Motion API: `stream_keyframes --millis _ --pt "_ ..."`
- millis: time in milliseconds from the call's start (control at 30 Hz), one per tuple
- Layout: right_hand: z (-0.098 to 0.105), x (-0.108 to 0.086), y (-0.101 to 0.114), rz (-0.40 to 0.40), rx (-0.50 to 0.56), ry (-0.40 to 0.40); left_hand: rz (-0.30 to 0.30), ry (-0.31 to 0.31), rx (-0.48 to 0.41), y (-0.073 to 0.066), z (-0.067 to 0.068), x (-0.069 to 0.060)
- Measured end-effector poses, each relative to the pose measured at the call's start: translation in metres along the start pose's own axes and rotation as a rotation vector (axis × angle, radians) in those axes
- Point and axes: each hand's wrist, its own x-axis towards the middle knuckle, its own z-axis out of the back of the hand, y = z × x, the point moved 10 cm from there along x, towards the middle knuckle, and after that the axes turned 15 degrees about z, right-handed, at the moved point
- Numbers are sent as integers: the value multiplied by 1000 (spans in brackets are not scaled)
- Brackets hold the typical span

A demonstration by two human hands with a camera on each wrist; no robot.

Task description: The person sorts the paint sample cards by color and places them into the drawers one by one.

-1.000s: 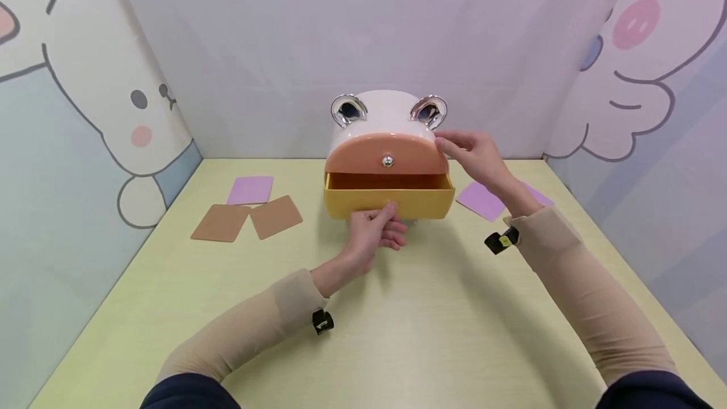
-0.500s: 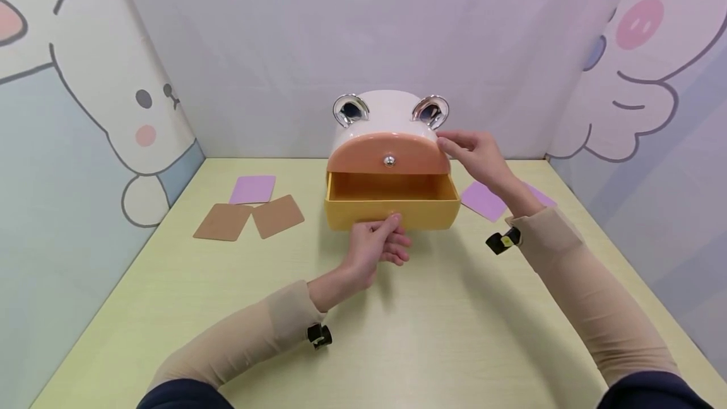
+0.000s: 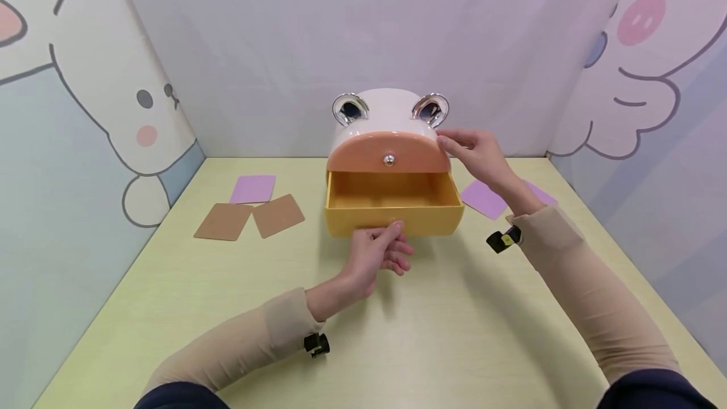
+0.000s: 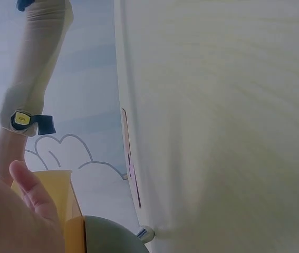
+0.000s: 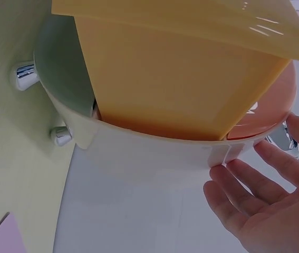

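Note:
A frog-shaped drawer box (image 3: 390,107) with silver-rimmed eyes stands at the table's middle back. Its lower yellow drawer (image 3: 428,223) is pulled well out, and the inside shows. My left hand (image 3: 369,257) pinches the drawer's front at the lower middle, thumb on top; any knob there is hidden. Above it, the orange upper drawer (image 3: 363,153) with a round silver knob (image 3: 389,160) is closed. My right hand (image 3: 477,155) steadies the box's right side. In the right wrist view its fairly straight fingers (image 5: 260,182) touch the white casing (image 5: 154,163).
Two brown cards (image 3: 224,222) and a purple card (image 3: 252,189) lie on the table (image 3: 431,333) at the left. Purple cards (image 3: 483,199) lie at the right, partly behind my right forearm. Cartoon-printed side walls (image 3: 670,207) and a pale back curtain (image 3: 272,62) enclose the table.
My left hand has moved toward me, drawing the yellow drawer farther out, mostly in the first half second. The right hand has stayed at the side of the box.

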Motion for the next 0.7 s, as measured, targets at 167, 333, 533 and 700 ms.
stream_keyframes --millis 167,333,533,700 --pt "0 1 0 8 -2 -4 -2 6 3 3 -2 -4" --pt "0 1 0 16 -6 -7 -5 8 0 6 -2 -8" --pt "-1 0 1 23 -4 -2 -11 18 11 8 -4 -13" --pt "-1 0 -1 13 -2 2 0 24 22 9 -5 -17"
